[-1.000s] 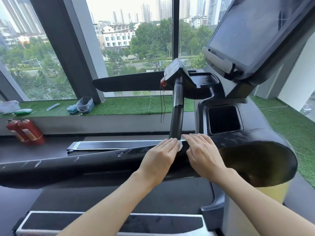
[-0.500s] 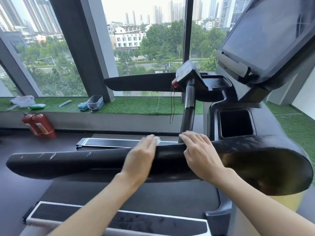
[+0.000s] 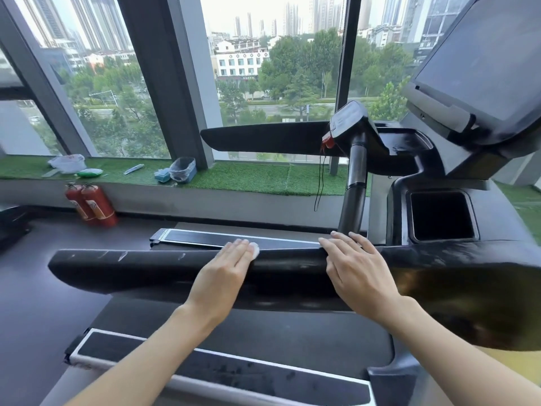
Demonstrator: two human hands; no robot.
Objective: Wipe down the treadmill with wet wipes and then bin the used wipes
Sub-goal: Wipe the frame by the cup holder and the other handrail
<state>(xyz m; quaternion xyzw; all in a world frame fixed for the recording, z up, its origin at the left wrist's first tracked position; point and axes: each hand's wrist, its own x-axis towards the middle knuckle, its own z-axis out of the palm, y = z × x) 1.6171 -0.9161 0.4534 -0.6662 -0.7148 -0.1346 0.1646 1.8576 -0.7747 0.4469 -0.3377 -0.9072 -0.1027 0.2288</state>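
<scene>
The long, rounded black treadmill handrail [image 3: 140,268], glossy with pale scuffs, crosses the head view. The left hand [image 3: 225,272] lies flat on it with straight fingers and presses a small crumpled white wet wipe [image 3: 255,250], which shows only beside the fingertips. The right hand [image 3: 355,269] rests flat nearby, holding nothing.

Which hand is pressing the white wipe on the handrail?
The left hand: the wipe peeks out by its fingertips; the right hand on the handrail shows none.
</scene>
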